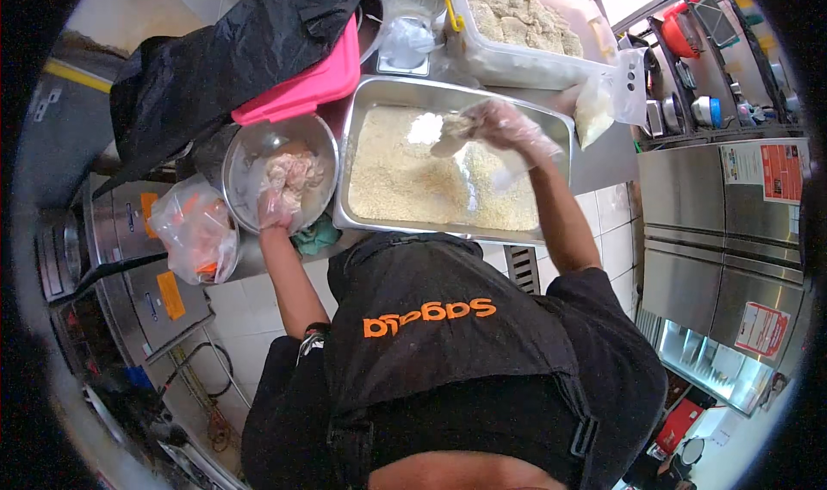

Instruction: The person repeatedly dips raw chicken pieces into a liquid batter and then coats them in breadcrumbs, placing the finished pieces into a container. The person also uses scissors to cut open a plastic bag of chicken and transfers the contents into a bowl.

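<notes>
My left hand (276, 207), in a clear plastic glove, reaches into a steel mixing bowl (238, 189) and holds pale, wet raw meat (295, 172). Its fingertips blend into the meat. Above a deep steel tray (452, 233) is my right hand (505, 127), also gloved and slightly blurred by motion. Between its fingers is a lumpy crumb-coated piece (457, 128). Pale breadcrumbs (400, 186) cover the tray's floor. A mound of white powder (426, 128) sits on the crumbs, and a white streak of it runs near the middle.
Behind the tray, a clear plastic bin (536, 64) holds several crumb-coated pieces. A pink lid (310, 83) and black plastic sheet (239, 38) overhang the bowl's far side. Left stands a plastic-bag-lined container (197, 231). A bag of pale powder (593, 112) lies at the right; a green cloth (316, 237) touches the bowl.
</notes>
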Demonstrator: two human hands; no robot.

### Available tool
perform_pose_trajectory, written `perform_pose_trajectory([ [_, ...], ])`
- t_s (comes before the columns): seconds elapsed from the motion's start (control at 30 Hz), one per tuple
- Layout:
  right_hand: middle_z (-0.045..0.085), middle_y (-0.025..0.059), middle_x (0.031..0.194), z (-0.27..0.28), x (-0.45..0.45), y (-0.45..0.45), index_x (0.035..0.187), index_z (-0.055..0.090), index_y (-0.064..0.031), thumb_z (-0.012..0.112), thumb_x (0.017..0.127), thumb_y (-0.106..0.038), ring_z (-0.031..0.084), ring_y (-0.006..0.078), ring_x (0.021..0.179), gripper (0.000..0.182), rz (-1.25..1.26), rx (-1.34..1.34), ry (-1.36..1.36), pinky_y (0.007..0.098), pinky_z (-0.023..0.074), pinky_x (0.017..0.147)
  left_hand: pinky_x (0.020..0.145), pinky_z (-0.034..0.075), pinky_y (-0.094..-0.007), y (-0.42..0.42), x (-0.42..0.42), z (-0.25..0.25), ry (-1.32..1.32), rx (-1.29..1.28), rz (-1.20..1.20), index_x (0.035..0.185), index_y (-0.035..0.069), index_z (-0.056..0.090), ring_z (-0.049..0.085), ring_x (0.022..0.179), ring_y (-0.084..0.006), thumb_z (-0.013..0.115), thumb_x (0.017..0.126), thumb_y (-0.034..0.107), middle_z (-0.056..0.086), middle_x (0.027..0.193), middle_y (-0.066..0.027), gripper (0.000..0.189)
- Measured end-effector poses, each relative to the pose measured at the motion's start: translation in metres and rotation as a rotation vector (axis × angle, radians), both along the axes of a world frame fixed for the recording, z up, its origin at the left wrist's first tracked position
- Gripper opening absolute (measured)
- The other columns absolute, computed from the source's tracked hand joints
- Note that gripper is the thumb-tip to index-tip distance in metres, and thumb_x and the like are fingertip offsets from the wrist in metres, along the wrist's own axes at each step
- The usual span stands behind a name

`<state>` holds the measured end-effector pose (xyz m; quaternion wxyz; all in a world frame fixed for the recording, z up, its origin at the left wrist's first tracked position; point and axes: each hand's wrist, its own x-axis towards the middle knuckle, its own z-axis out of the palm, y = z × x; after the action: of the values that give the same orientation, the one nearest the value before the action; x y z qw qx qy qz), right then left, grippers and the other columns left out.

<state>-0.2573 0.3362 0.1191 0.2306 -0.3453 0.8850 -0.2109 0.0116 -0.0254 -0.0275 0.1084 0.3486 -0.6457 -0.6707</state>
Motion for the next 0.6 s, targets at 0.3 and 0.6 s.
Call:
perform_pose_trajectory([
  [0.3, 0.057, 0.0107, 0.114, 0.107, -0.098, 0.059, 0.112, 0.059, -0.0022, 0.071, 0.075, -0.015, 0.056, 0.0172, 0.097, 0.041, -0.165, -0.097, 0.154, 0.027, 0.0453, 0.084, 0.082, 0.045, -0.0372, -0.001, 0.004, -0.006, -0.194, -0.294, -0.035, 0.114, 0.0, 0.055, 0.057, 0.096, -0.0272, 0.054, 0.084, 0.037, 0.059, 0.107, -0.0162, 0.048],
  [0.6, 0.065, 0.009, 0.073, 0.108, -0.249, 0.14, 0.08, 0.068, -0.0058, 0.07, 0.073, -0.029, 0.061, 0.0176, 0.071, 0.024, -0.161, -0.173, 0.404, 0.0302, 0.0457, 0.079, 0.079, 0.044, -0.0414, -0.01, 0.026, -0.008, -0.507, -0.761, -0.302, 0.11, 0.0, 0.058, 0.058, 0.091, -0.0317, 0.052, 0.083, 0.047, 0.062, 0.099, -0.0201, 0.054],
])
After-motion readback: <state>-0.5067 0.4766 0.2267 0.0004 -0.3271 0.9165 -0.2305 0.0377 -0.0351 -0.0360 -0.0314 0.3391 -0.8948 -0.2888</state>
